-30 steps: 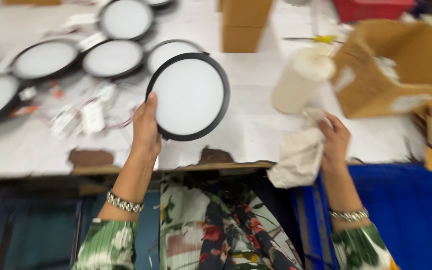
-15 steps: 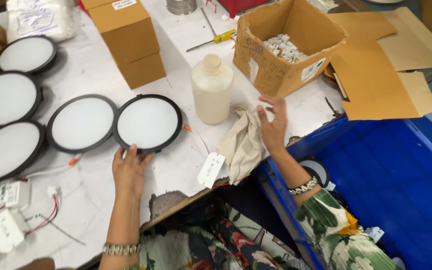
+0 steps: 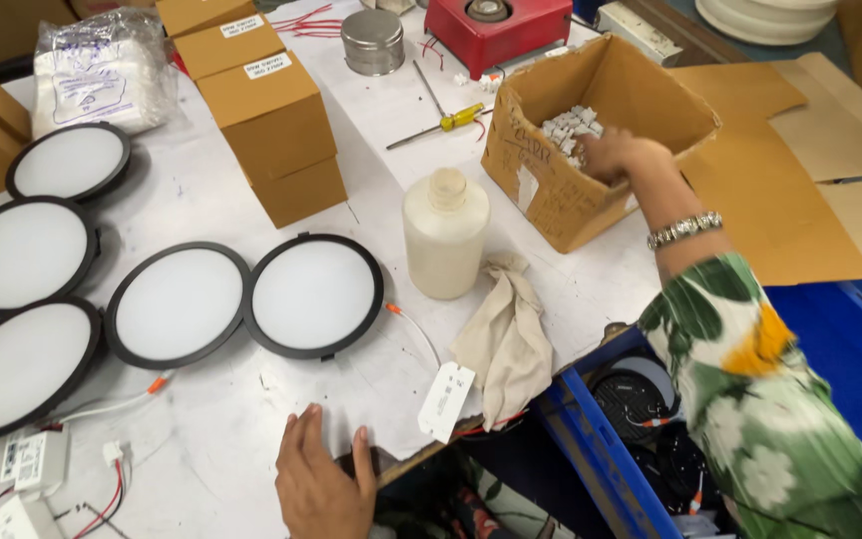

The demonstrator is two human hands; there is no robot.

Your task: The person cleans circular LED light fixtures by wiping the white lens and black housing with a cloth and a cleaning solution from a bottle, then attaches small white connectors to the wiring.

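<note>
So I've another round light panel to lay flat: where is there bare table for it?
Bare table lies between the nearest round panel and the left hand; a narrower strip sits between the stacked cartons and the plastic bottle. The left side is packed with panels, and the cloth crowds the edge.

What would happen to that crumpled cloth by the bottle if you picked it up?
The cloth would probably flop and dangle, since it lies in soft folds and droops over the table's edge. It looks thin, so likely light. It shouldn't roll or break.

Matt brown cardboard box (image 3: 591, 190), smooth cream plastic bottle (image 3: 445, 238), crumpled cloth rag (image 3: 506, 339).
</note>
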